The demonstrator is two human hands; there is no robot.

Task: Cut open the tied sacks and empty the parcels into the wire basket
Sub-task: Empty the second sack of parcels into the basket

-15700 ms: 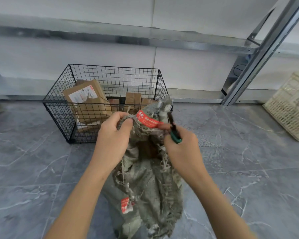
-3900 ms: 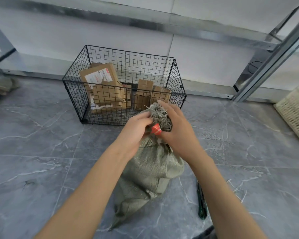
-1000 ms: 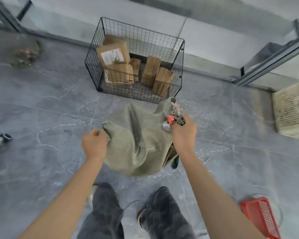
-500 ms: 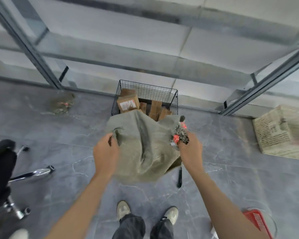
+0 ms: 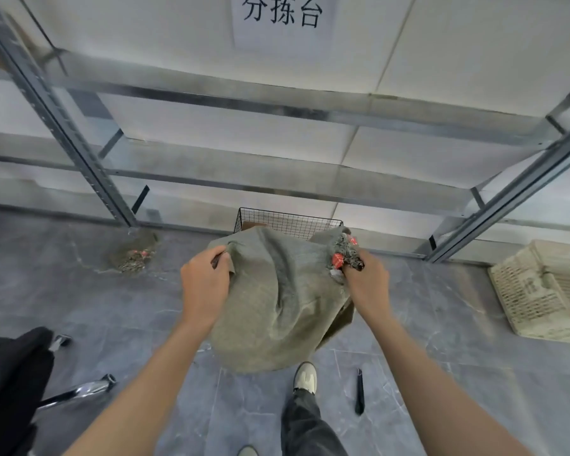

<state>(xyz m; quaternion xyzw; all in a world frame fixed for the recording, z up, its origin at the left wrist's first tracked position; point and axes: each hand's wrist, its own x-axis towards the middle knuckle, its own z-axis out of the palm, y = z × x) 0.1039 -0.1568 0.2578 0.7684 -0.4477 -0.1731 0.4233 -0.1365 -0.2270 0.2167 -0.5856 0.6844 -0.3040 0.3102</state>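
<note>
A grey-green woven sack (image 5: 277,301) hangs in the air between my hands, bulging at its lower end. My left hand (image 5: 204,284) grips a bottom corner of the sack. My right hand (image 5: 366,284) grips the frayed mouth end, where red tape (image 5: 338,259) shows. The black wire basket (image 5: 287,222) stands on the floor beyond the sack; only its far rim and a strip of cardboard show, the rest is hidden by the sack. A dark cutter (image 5: 360,391) lies on the floor to the right of my shoe.
A second crumpled sack (image 5: 132,255) lies on the floor at the left by a metal rack post (image 5: 56,116). A cream plastic crate (image 5: 543,287) stands at the right. A chair base (image 5: 76,391) and dark cloth (image 5: 10,383) are at lower left.
I have stood up and lifted the sack higher. The view has pulled back, and the sack now covers most of the basket. The cutter stays on the floor.
</note>
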